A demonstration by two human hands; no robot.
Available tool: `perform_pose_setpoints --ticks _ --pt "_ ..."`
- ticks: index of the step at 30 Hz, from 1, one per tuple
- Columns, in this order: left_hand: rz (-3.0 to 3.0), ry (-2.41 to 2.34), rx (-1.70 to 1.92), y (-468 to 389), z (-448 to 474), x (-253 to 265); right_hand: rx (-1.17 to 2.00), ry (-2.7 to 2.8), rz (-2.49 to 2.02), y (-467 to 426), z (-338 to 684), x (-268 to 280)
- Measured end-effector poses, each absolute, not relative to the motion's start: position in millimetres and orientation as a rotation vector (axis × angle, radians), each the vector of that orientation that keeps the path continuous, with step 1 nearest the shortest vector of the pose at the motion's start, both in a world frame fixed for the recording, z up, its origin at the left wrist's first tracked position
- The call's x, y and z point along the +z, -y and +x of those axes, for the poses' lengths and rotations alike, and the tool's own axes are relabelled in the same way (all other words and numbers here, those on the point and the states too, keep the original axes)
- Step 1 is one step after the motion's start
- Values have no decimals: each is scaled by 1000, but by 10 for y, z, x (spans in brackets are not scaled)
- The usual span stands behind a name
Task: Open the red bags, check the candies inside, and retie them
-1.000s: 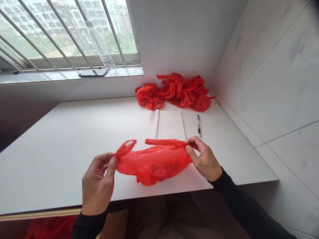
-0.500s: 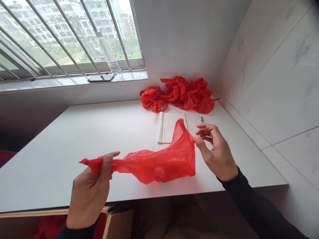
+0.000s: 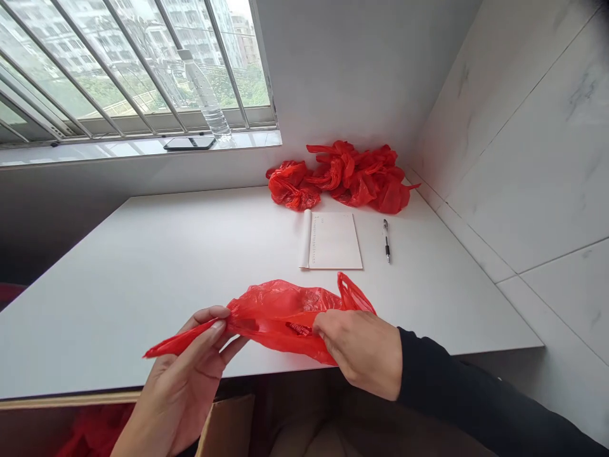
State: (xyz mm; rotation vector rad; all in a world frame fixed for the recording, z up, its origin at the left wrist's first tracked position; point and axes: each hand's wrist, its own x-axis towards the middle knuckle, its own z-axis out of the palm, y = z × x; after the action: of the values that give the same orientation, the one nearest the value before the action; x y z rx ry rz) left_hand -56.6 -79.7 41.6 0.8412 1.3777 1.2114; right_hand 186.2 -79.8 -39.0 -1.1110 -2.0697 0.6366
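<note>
A red plastic bag [image 3: 285, 314] is stretched between the person's two hands just above the near edge of the desk [image 3: 143, 266], a little right of the edge's middle. The bag is crumpled and bunched along its length. One end is drawn out into a thin twisted strip that points left past the left hand, and a loop handle stands up at the right end, just behind the right hand.

The left hand [image 3: 190, 374] is palm up, with the thumb pressed down on the strip against the fingers, so it pinches the bag's left end. The right hand [image 3: 361, 346] is knuckles up, fingers curled in and closed on the bag's right part; a small dark red fold shows just beside its fingertips. A black sleeve [image 3: 466, 400] covers the right forearm.

Farther back on the desk, a notepad [image 3: 333, 241] lies flat, right of centre, with a pen [image 3: 386, 240] just beside it on the right, apart from it. At the far right corner, against the wall, sits a heap of crumpled red bags [image 3: 342, 174].

On the windowsill [image 3: 95, 151] behind the desk stands a clear water bottle [image 3: 204, 95], with a dark phone [image 3: 189, 143] lying flat near its base. Below the desk's near edge, a cardboard box [image 3: 228, 425] shows between the arms.
</note>
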Motion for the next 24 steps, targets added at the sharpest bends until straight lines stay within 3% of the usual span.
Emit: perform_pose_setpoints --ticks 5,9,13,17,24 --pt "671 -1418 1085 839 -481 383 594 2314 -1427 631 1822 -480" --pt "1028 -1584 898 876 -434 382 368 2239 -1612 566 1808 -316" --pt "1371 -1679 750 865 -457 325 172 2262 -1285 659 1724 -75" --pt "1311 -1589 856 813 -466 205 179 2456 -872 601 1643 -48" --pt "872 -1576 1191 808 -297 152 411 2639 -1255 622 1823 -445"
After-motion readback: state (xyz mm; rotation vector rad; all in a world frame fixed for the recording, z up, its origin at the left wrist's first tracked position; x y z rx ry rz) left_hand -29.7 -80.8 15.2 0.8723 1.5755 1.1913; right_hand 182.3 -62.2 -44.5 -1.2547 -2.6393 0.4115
